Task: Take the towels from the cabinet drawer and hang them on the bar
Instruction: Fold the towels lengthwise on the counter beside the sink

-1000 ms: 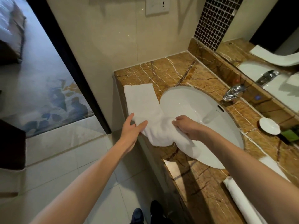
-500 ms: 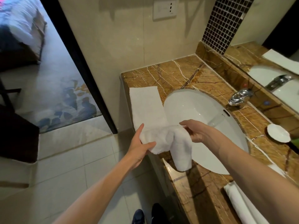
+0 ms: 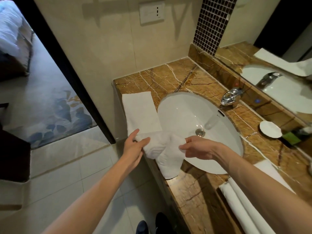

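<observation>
A beige wall [image 3: 104,48] with a white socket plate [image 3: 152,12] high on it rises behind the left end of a brown, white-veined marble table [image 3: 152,78]. A white oval basin [image 3: 185,115] is sunk into the table, with a chrome tap [image 3: 231,97] at the back edge. Above that edge runs a mirror [image 3: 270,48], bordered on its left by a strip of dark mosaic tile [image 3: 211,22]. The floor [image 3: 67,183] is pale tile. Beyond a dark door frame [image 3: 67,73] lie a grey carpet [image 3: 50,112] with a blue leaf pattern and a bed [image 3: 8,31] with white bedding.
</observation>
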